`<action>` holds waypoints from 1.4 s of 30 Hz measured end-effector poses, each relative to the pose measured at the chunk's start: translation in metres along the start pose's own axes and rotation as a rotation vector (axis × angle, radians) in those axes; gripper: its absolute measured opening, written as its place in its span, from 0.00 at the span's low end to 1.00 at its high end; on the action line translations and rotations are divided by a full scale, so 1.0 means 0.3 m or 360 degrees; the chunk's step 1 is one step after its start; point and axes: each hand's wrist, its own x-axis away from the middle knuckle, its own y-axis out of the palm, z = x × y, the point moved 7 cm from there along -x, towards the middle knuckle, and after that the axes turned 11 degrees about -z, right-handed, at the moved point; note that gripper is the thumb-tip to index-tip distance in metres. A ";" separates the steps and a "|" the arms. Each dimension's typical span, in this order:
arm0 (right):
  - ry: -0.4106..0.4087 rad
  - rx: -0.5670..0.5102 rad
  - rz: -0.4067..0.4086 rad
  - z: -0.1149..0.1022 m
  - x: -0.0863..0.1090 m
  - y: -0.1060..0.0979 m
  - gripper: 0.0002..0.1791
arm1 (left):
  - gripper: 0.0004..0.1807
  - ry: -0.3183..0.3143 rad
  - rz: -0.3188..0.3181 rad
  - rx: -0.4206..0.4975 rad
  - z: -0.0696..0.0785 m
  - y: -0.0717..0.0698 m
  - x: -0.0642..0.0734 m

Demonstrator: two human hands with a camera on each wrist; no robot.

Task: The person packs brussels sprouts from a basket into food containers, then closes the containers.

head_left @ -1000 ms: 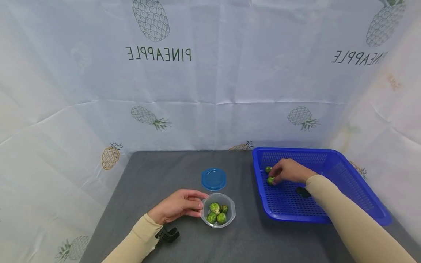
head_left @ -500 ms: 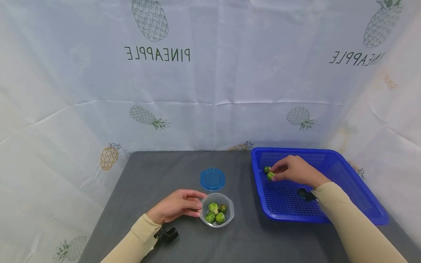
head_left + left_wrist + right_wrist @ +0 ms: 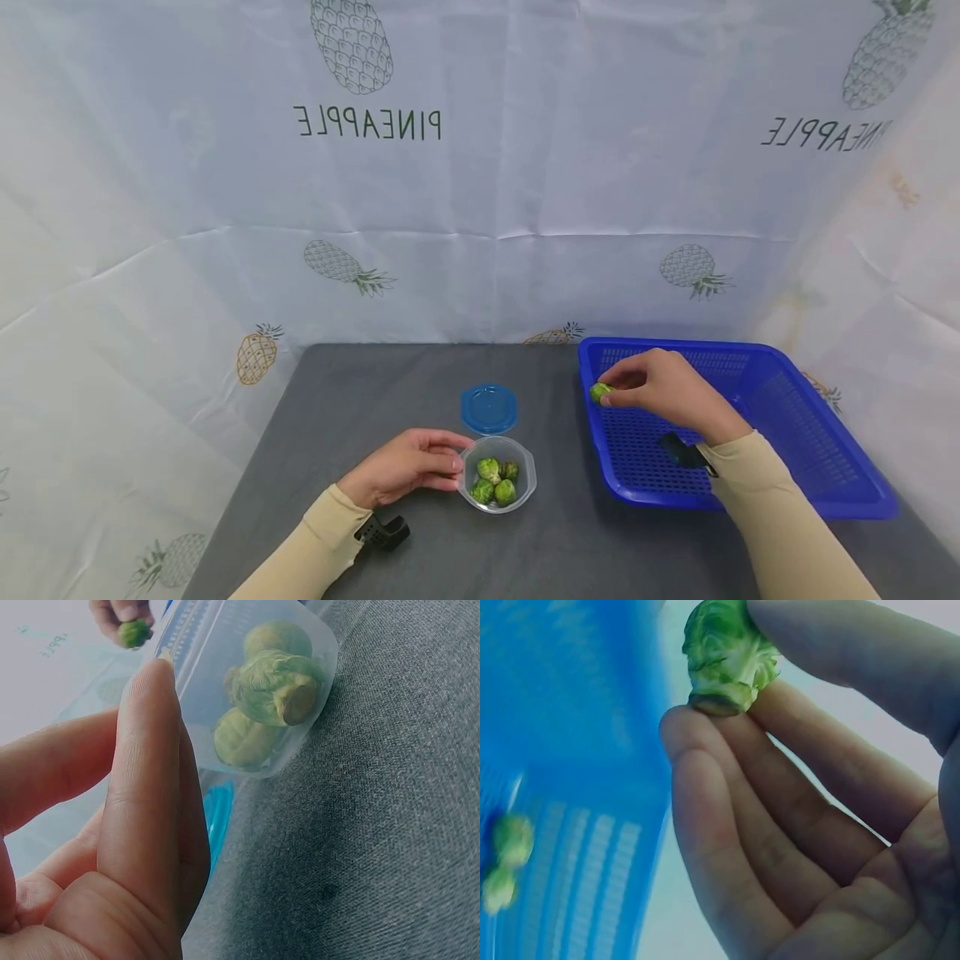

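Observation:
My right hand (image 3: 671, 392) pinches a Brussels sprout (image 3: 600, 392) between thumb and fingertips, above the left side of the blue basket (image 3: 611, 483). The right wrist view shows this sprout with its cut stem end toward the fingers. Down in the basket lie blurred green sprouts (image 3: 511, 841), hidden behind the hand in the head view. My left hand (image 3: 408, 468) holds the left rim of a small clear plastic container (image 3: 528, 485), thumb (image 3: 146, 787) at its edge. Several Brussels sprouts (image 3: 489, 469) sit inside that container.
A round blue lid (image 3: 489, 408) lies on the grey table (image 3: 375, 392) just behind the container. The basket takes up the table's right side. A white curtain (image 3: 480, 183) printed with pineapples hangs behind and along both sides.
My right hand has lifted the sprout from the basket floor and carried it up and slightly left. The left hand stays at the container.

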 end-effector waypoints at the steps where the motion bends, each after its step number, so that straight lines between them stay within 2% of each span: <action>1: -0.0013 0.0000 0.0006 -0.020 -0.006 0.008 0.15 | 0.30 -0.0002 0.0003 0.0003 -0.001 -0.003 0.002; 10: -0.0150 -0.0083 0.0007 -0.197 -0.078 0.144 0.14 | 0.31 -0.0005 0.0018 -0.0021 0.000 -0.022 -0.004; 16: -0.0230 -0.0178 -0.0051 -0.271 -0.118 0.269 0.11 | 0.32 -0.0001 0.0000 -0.0054 0.005 -0.020 -0.023; 22: -0.0273 -0.0141 -0.0087 -0.293 -0.152 0.377 0.10 | 0.31 0.0003 0.0001 -0.0045 0.008 -0.015 -0.029; 28: -0.0288 -0.0137 -0.0082 -0.297 -0.159 0.451 0.09 | 0.31 0.0015 0.0010 -0.0029 0.004 -0.015 -0.028; 42: -0.0376 0.0069 0.0024 -0.344 -0.171 0.534 0.09 | 0.31 0.0010 0.0018 0.0034 -0.001 -0.023 0.001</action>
